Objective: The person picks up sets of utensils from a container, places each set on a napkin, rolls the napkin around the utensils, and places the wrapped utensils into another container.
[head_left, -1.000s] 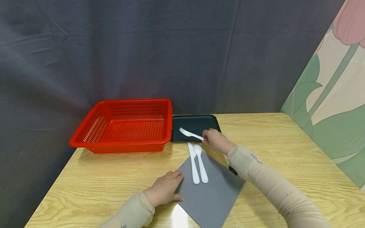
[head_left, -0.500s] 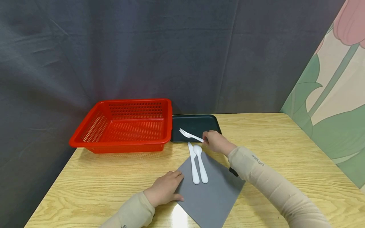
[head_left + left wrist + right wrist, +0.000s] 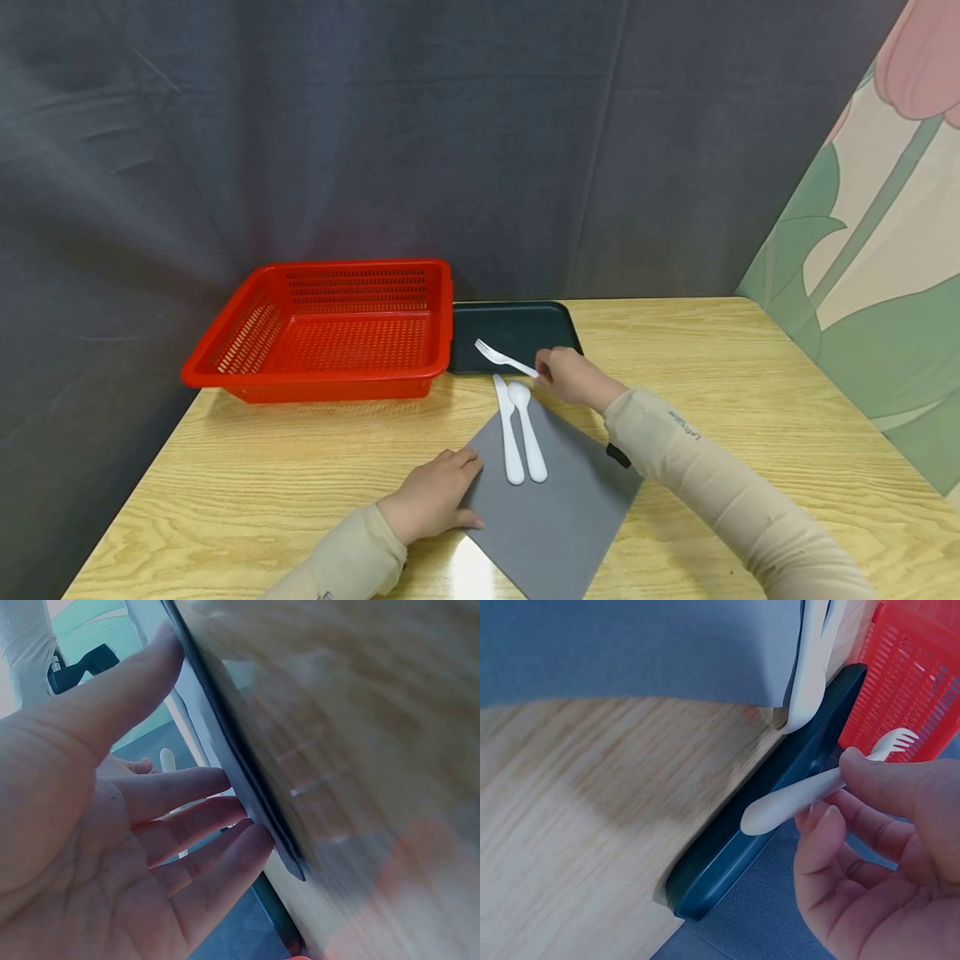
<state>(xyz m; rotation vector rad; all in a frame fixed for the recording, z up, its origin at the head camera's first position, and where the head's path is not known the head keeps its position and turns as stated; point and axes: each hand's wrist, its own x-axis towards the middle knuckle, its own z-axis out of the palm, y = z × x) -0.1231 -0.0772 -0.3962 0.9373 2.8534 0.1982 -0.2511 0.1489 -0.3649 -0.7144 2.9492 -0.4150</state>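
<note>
White fork (image 3: 799, 798) pinched in the right hand (image 3: 573, 377)

1 red basket (image 3: 337, 335), left | wood-grain table (image 3: 720, 383) | dark curtain (image 3: 420, 150), behind | tulip-patterned wall (image 3: 877, 242), right

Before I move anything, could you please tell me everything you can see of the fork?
The fork is white and smooth, seemingly plastic, with short tines and a thick handle that ends in a rounded tip. The right hand pinches it by the handle, leaving the rounded end sticking out. In the head view it slants, tines toward the red basket, across the near part of the dark tray. It looks lifted, and nothing but the hand is seen touching it.
</note>
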